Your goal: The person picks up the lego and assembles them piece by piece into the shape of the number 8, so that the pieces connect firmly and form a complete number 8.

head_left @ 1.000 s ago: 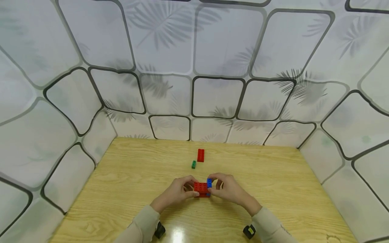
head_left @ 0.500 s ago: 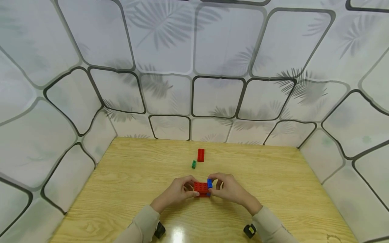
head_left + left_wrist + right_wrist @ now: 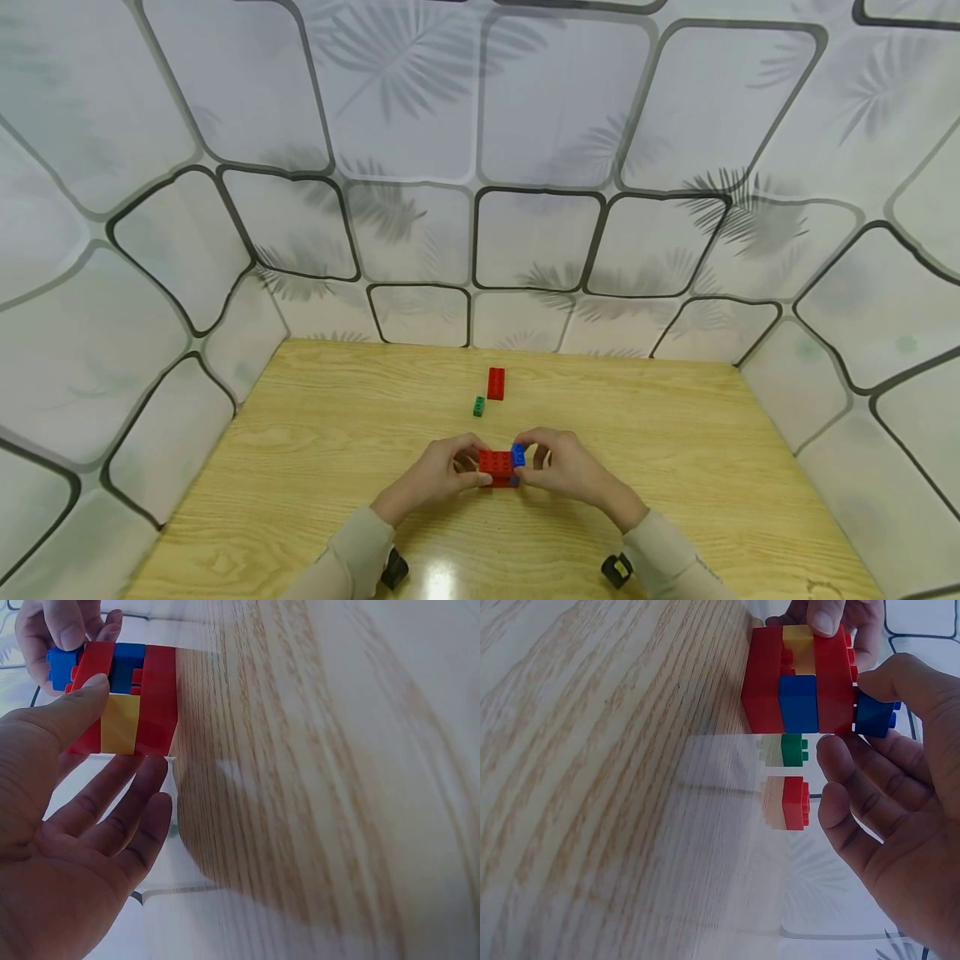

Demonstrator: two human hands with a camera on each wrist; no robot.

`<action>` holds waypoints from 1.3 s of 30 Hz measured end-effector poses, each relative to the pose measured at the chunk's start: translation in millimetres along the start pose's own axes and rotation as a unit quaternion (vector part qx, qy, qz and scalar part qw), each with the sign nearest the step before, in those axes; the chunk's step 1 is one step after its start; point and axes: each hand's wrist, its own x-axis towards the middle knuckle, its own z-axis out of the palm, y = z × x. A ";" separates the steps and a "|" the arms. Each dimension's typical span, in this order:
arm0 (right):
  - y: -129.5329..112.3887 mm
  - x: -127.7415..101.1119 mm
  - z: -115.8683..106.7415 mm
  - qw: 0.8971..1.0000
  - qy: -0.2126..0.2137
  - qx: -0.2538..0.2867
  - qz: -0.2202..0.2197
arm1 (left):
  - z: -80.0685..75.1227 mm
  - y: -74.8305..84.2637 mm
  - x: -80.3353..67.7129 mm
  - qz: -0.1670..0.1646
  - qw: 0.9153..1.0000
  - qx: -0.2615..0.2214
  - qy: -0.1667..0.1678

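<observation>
We find the stacked red, blue and yellow plastic brick block at table centre, pinched by left hand at 9 o'clock & right hand at 3. Step: seating small blue brick. Next, we judge, needs firm downward press.

Place: a small staged booth, more a recording set-up than a lived-in room.
Walls: pale panels close me in on three sides, printed with dark rounded outlines and grey palm-leaf shadows.
Surface: my counter is light wood grain, glossy enough to reflect a lamp near my sleeves.
Contents: only toy bricks lie on it, which suits a play or test bench.
</observation>
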 end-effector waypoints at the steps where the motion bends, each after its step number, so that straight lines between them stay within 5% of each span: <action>1: -0.1 0.2 0.2 1.000 0.000 -0.001 0.001 | 0.1 -0.1 0.1 0.000 1.000 0.000 0.000; 39: 1.3 -0.5 -2.1 1.000 -0.007 0.004 0.009 | -0.2 0.2 1.5 0.005 1.000 0.005 0.006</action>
